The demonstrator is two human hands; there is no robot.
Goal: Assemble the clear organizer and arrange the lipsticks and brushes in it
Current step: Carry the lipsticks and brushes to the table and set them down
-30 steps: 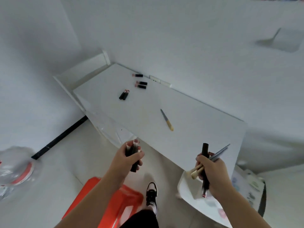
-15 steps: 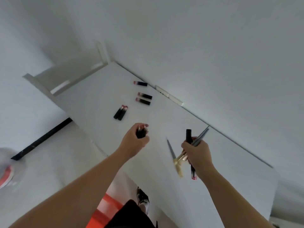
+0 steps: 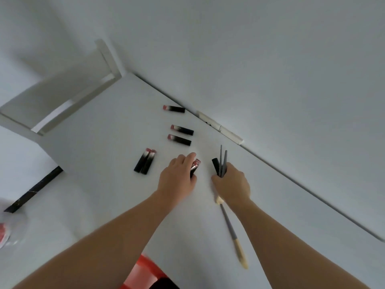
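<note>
My left hand (image 3: 177,180) holds black lipsticks with pink ends (image 3: 195,166) low over the white table (image 3: 100,130). My right hand (image 3: 231,183) grips a bundle of brushes (image 3: 221,161): two thin grey handles and a thick black one stick out above the fist. A loose brush (image 3: 233,236) with a grey handle and cream tip lies on the table under my right forearm. Two lipsticks (image 3: 145,161) lie side by side left of my hands. Three more lie farther back: one lipstick (image 3: 174,109), another (image 3: 182,129) and a third (image 3: 179,139). No organizer is visible.
The table's far edge meets a white wall, where a white strip (image 3: 219,127) lies. A white shelf frame (image 3: 62,94) stands at the table's left end. A red stool (image 3: 143,274) shows below the near edge. A clear container with red (image 3: 6,230) sits at far left.
The view has tilted onto the table. Both hands have moved forward and lowered over the table, close together, the left with its lipsticks, the right with its brushes.
</note>
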